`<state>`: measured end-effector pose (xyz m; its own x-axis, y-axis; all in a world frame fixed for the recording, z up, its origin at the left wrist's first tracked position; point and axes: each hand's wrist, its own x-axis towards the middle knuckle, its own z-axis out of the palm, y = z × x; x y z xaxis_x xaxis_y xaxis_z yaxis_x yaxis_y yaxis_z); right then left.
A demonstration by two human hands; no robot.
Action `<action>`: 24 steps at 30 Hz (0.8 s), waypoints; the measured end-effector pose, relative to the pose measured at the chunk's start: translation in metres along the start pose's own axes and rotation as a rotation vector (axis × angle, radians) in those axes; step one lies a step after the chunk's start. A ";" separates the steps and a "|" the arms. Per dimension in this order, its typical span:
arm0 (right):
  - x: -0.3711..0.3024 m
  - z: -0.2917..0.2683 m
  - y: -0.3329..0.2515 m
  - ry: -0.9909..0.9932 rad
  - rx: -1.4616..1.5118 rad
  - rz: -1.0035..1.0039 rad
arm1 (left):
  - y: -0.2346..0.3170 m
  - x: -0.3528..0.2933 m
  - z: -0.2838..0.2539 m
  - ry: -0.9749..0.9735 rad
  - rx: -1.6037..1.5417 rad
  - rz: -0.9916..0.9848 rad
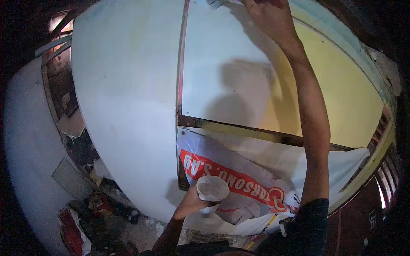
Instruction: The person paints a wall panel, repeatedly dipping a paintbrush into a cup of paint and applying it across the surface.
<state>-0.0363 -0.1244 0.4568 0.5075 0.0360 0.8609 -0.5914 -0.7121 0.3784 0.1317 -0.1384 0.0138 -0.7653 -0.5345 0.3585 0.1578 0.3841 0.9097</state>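
Near the bottom middle, my left hand (189, 204) is wrapped round a whitish cup (213, 199) with pale stuff inside. High up at the top edge, my right hand (267, 13) is closed and partly cut off by the picture. The greyish bristles of a paintbrush (215, 3) show to its left, against the upper panel; its handle is hidden. That panel (209, 51) is pale white on the left and yellow (341, 81) toward the right. The shadow of my arm and head falls across it.
A dark wooden crossbar (256, 130) runs under the panel. Below it hangs a white banner (239, 158) with a red band, upside down. A broad white panel (128, 85) stands at left. Clutter (102, 205) lies on the floor at lower left.
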 end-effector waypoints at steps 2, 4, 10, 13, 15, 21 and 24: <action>0.000 -0.004 -0.013 -0.175 0.036 -0.011 | -0.010 0.000 -0.002 0.027 -0.039 -0.005; -0.004 0.007 -0.055 -0.210 -0.080 0.202 | -0.012 -0.003 -0.008 0.055 -0.084 -0.016; -0.072 -0.019 -0.079 -0.304 -0.075 0.594 | 0.035 0.011 -0.049 0.230 0.041 0.065; -0.160 -0.008 -0.103 -0.351 0.283 0.658 | 0.056 -0.003 -0.064 0.345 0.131 0.074; -0.226 -0.006 -0.114 -0.259 0.799 0.561 | 0.060 0.002 -0.062 0.387 0.206 0.126; -0.252 0.007 -0.166 -0.378 0.683 0.823 | 0.055 -0.005 -0.045 0.290 0.316 0.112; -0.272 -0.002 -0.162 -0.367 0.592 0.715 | 0.057 0.006 -0.029 0.235 0.495 0.185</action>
<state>-0.0797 -0.0179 0.1617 0.3753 -0.6858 0.6236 -0.4769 -0.7198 -0.5045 0.1542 -0.1414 0.0739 -0.5848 -0.5558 0.5908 -0.0778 0.7634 0.6412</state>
